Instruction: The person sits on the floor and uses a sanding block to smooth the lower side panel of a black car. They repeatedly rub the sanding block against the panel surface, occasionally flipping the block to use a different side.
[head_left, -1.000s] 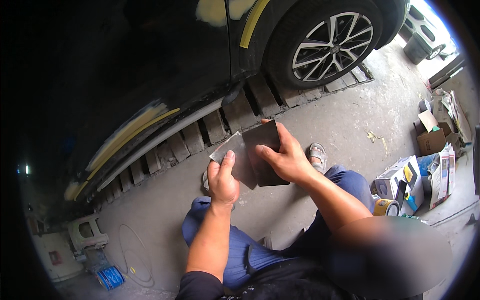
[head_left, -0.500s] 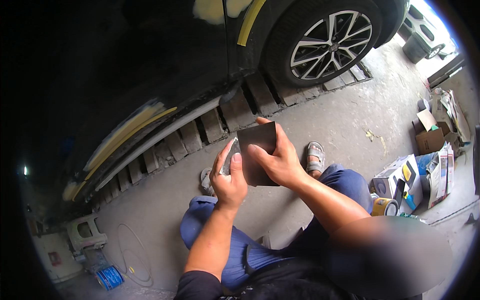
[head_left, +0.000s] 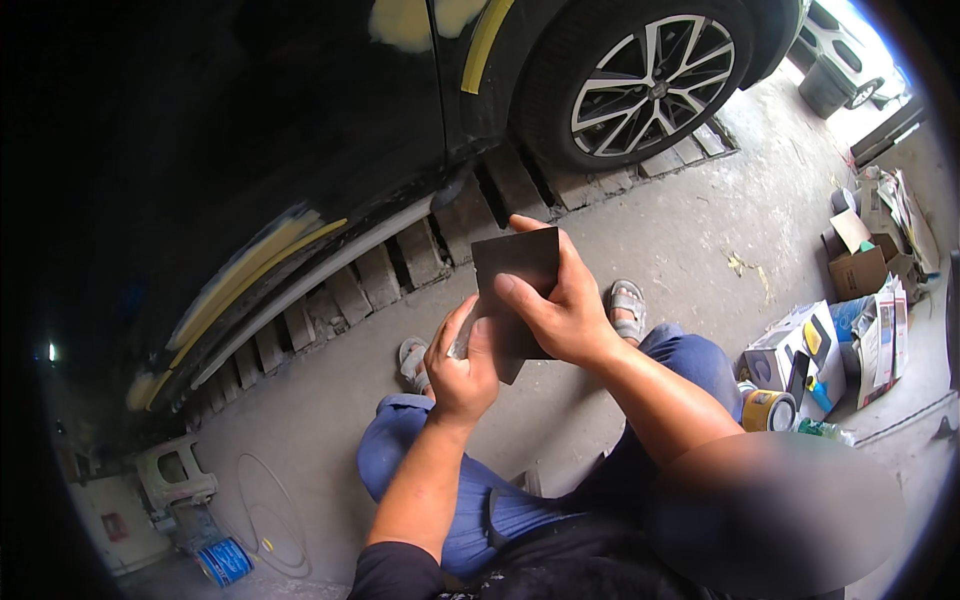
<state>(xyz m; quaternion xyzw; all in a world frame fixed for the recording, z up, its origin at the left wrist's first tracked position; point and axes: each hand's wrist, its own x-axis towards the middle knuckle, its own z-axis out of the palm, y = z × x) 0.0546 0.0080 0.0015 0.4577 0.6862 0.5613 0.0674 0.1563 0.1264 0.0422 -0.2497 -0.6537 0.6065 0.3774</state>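
A dark grey rectangular sheet of sandpaper (head_left: 518, 262) is up in front of me, above my knees. My right hand (head_left: 565, 310) grips it from the right, thumb lying across its face and fingers behind. My left hand (head_left: 467, 365) is closed at the sheet's lower left, its thumb against the sheet. Between the left fingers and thumb shows a bit of a greyish-white flat piece (head_left: 462, 342); the sheet and fingers cover most of it, so its kind cannot be made out.
A black car with yellow tape (head_left: 262, 285) and pale filler patches stands ahead, its wheel (head_left: 655, 88) at upper right. Boxes (head_left: 790, 345) and a can (head_left: 768, 410) sit on the right. A plastic stool (head_left: 175, 470) and blue can (head_left: 224, 562) are at lower left.
The sheet has tilted and shifted slightly up in my right hand. My left hand has come against it, and the pale piece now sits mostly behind the sheet.
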